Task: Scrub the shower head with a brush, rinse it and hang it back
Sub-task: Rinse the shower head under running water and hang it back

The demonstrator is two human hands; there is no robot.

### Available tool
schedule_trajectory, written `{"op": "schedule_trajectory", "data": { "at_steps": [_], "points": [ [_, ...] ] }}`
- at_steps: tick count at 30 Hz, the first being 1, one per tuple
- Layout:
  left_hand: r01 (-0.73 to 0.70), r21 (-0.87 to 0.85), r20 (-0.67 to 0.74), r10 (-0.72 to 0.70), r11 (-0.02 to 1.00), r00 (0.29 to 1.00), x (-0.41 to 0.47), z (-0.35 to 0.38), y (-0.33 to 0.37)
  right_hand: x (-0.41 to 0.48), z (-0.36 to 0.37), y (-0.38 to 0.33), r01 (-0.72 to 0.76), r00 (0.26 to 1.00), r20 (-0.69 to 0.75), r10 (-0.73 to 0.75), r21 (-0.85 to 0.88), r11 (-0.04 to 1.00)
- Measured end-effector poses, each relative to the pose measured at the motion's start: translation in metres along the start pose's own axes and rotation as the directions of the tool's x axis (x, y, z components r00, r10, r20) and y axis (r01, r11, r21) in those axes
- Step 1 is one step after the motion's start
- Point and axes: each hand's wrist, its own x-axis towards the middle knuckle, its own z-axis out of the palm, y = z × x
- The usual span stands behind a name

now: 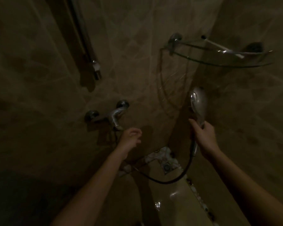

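Observation:
My right hand grips the handle of the chrome shower head, holding it upright in front of the wall corner, its face turned left. Thin streaks of water spray from it toward the corner. A dark hose loops down from the handle and back to the left. My left hand hovers just right of the chrome mixer tap, fingers loosely curled, holding nothing. No brush is in view.
A vertical shower rail with its holder is fixed to the left wall above the tap. A glass corner shelf hangs at upper right. Below lie the wet tiled floor and a drain. The room is very dim.

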Motion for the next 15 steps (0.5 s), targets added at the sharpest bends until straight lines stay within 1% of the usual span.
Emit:
{"op": "schedule_trajectory", "data": {
  "at_steps": [2, 3, 5, 7, 9, 11, 13, 15],
  "points": [
    [0.051, -0.037, -0.065, -0.053, 0.998, 0.997, 0.011, -0.007, -0.011, 0.012, 0.004, 0.021, -0.035, 0.998, 0.056, 0.036, -0.011, 0.999],
    [0.087, -0.075, -0.075, -0.093, 0.993, 0.993, 0.016, -0.008, -0.016, 0.018, 0.005, 0.032, -0.054, 0.996, 0.077, 0.055, -0.019, 0.998],
    [0.174, -0.219, -0.060, -0.191, 0.960, 0.980, 0.025, -0.010, -0.024, 0.031, 0.006, 0.055, -0.088, 0.990, 0.107, 0.092, -0.042, 0.995],
    [0.208, -0.407, -0.044, -0.246, 0.890, 0.968, 0.036, -0.010, -0.031, 0.044, 0.005, 0.076, -0.113, 0.989, 0.095, 0.116, -0.042, 0.993],
    [0.172, -0.586, -0.060, -0.255, 0.792, 0.965, 0.050, -0.009, -0.034, 0.053, 0.006, 0.090, -0.135, 0.987, 0.081, 0.138, -0.046, 0.990],
    [0.110, -0.699, -0.077, -0.227, 0.706, 0.971, 0.064, -0.007, -0.036, 0.062, 0.005, 0.101, -0.142, 0.987, 0.071, 0.146, -0.063, 0.988],
    [0.073, -0.733, -0.085, -0.197, 0.676, 0.977, 0.073, -0.004, -0.039, 0.071, 0.004, 0.109, -0.151, 0.986, 0.056, 0.155, -0.080, 0.985],
    [0.051, -0.721, -0.099, -0.176, 0.691, 0.979, 0.076, -0.002, -0.045, 0.076, 0.003, 0.113, -0.144, 0.988, 0.041, 0.150, -0.116, 0.983]
  ]
}}
